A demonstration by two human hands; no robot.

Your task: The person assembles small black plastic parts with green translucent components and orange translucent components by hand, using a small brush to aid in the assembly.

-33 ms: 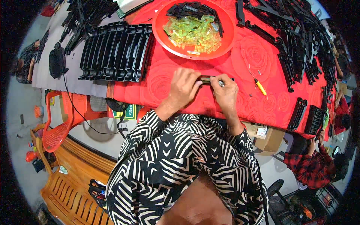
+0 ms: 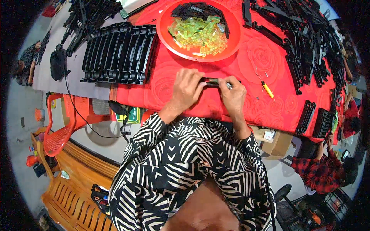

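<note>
Just below the basin, a short dark plastic strip spans my two hands over the red cloth. My left hand is closed on its left end, thumb and fingertips together. My right hand pinches the right part. A small shiny grey piece shows at the right fingers; its kind is not clear. The fingers cover both ends of the strip. Above them stands a round red basin, holding a heap of clear yellow-green plastic pieces with black pieces behind.
Black slotted plastic parts stand in a row at the left. Long black parts lie heaped at the right. A yellow-handled screwdriver rests right of my hands. A red chair and wooden bench are at the left; another person sits at the right.
My left hand has shifted slightly left and my right hand slightly right. A little more of the dark strip shows between them.
</note>
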